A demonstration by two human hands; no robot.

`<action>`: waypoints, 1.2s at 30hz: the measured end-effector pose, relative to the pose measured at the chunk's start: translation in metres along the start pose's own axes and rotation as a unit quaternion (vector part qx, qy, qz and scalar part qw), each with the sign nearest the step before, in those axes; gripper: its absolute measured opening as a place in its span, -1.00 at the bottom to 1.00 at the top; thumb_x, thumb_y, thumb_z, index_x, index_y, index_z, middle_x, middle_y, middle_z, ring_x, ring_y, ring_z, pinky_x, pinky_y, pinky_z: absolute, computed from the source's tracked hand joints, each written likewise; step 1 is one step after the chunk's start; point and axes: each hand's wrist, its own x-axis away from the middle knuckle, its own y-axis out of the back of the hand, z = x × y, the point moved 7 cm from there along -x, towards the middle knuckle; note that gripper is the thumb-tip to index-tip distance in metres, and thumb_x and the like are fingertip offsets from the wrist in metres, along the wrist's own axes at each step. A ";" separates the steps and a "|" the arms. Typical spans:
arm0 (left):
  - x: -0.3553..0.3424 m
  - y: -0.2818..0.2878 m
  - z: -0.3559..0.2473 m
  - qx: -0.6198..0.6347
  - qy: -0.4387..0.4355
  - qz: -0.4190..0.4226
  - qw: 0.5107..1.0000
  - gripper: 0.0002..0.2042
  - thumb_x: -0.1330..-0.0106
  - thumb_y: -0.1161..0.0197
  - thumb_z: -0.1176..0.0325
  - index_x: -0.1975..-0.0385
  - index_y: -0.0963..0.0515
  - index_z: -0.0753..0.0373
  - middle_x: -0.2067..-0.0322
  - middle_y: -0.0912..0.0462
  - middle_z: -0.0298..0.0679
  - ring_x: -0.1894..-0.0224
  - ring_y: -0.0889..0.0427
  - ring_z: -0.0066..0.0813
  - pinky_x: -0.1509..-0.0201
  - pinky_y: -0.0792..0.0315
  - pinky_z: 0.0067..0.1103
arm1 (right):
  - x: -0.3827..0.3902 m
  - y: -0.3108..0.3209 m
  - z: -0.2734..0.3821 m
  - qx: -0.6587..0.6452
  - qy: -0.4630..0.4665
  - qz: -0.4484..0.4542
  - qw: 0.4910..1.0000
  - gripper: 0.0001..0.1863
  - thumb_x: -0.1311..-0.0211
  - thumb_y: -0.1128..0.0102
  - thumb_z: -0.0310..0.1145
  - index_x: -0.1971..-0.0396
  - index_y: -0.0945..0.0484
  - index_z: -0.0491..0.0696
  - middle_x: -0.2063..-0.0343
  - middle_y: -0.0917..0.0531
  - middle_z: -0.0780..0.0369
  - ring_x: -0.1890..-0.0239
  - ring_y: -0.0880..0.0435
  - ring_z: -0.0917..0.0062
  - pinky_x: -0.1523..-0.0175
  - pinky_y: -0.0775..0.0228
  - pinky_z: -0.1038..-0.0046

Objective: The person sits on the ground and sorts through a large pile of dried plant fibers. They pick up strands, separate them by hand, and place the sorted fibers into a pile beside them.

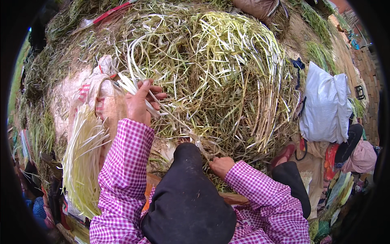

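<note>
Left hand point(140, 102) grips pale stalks point(127, 84); thin strand point(178, 120) slants down-right to right hand point(222, 166), fingers closed on it.

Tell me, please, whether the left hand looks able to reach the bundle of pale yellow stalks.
Probably yes: the bundle lies beside the left sleeve with its upper side uncovered, though the left hand holds white stalks, which may hamper its grip.

A white sack point(325, 103) is seen at the right. At upper left, a red strip point(112, 12) is glimpsed.
</note>
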 end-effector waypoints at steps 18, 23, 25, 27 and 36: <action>0.056 -0.040 0.061 0.142 0.112 0.088 0.980 -0.73 -0.20 -0.21 0.31 0.20 -0.41 0.32 0.51 -0.56 -0.17 0.49 -0.63 -0.39 0.75 -0.37 -0.67 | 0.015 0.085 -0.001 -0.678 0.028 -0.350 0.645 -0.86 -0.18 -0.06 -0.49 0.32 -0.49 -0.24 0.49 -0.54 0.25 0.53 -0.50 0.67 0.44 -0.39 0.67; 0.056 -0.040 0.063 0.128 0.107 0.093 0.982 -0.76 -0.24 -0.14 0.37 0.15 -0.38 0.31 0.52 -0.53 -0.24 0.50 -0.58 -0.43 0.72 -0.38 -0.66 | 0.028 0.100 -0.003 -0.504 0.054 -0.507 0.697 -0.80 -0.17 -0.11 -0.41 0.30 -0.51 -0.24 0.45 -0.54 0.24 0.52 -0.50 0.65 0.39 -0.37 0.62; 0.054 -0.043 0.059 0.139 0.097 0.091 0.981 -0.75 -0.25 -0.14 0.36 0.14 -0.37 0.31 0.51 -0.54 -0.23 0.49 -0.59 -0.41 0.72 -0.38 -0.68 | 0.027 0.095 0.000 -0.477 0.070 -0.525 0.701 -0.77 -0.16 -0.12 -0.34 0.31 -0.53 -0.22 0.51 -0.53 0.23 0.52 -0.50 0.58 0.36 -0.37 0.57; 0.058 -0.042 0.060 0.137 0.106 0.098 0.980 -0.74 -0.24 -0.15 0.35 0.14 -0.37 0.31 0.50 -0.54 -0.23 0.47 -0.59 -0.39 0.73 -0.38 -0.68 | 0.019 0.087 0.003 -0.598 0.052 -0.447 0.664 -0.76 -0.16 -0.12 -0.33 0.34 -0.53 -0.22 0.54 -0.54 0.23 0.52 -0.51 0.52 0.35 -0.37 0.53; 0.093 -0.030 0.078 0.135 0.205 0.182 0.952 -0.70 -0.22 -0.19 0.31 0.12 -0.42 0.32 0.64 -0.52 -0.22 0.60 -0.56 -0.39 0.73 -0.38 -0.64 | 0.018 0.104 0.024 -0.438 0.153 -0.350 0.814 -0.81 -0.15 -0.12 -0.34 0.43 -0.51 -0.18 0.57 -0.54 0.16 0.51 -0.53 0.46 0.38 -0.34 0.49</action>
